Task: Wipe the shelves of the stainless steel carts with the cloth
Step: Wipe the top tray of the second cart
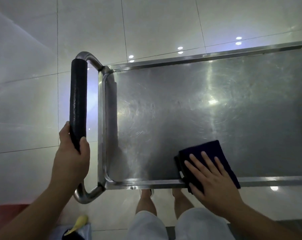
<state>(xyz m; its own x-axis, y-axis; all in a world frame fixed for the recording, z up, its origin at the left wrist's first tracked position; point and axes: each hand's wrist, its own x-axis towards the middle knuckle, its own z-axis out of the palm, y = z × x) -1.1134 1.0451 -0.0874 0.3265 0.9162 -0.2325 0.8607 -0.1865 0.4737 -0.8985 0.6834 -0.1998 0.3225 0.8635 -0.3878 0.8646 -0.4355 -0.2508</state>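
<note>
Right hand (214, 177) flat on folded dark navy cloth (207, 153), fingers (195, 161) straight and spread, pressing cloth onto near edge of stainless steel cart top shelf (207, 101); cloth overhangs near rim. Left hand (72, 153) grips black foam-sleeved cart handle (78, 101) at lower end, fingers curled round it. Shelf surface scuffed, reflecting lights. Beyond cart, glossy pale tiled floor (94, 23).

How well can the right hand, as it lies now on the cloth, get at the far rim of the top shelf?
Probably yes, with a stretch. The right hand presses flat on the dark cloth at the near rim, and nothing stands on the shelf between it and the far rim. The left hand grips the handle.
</note>
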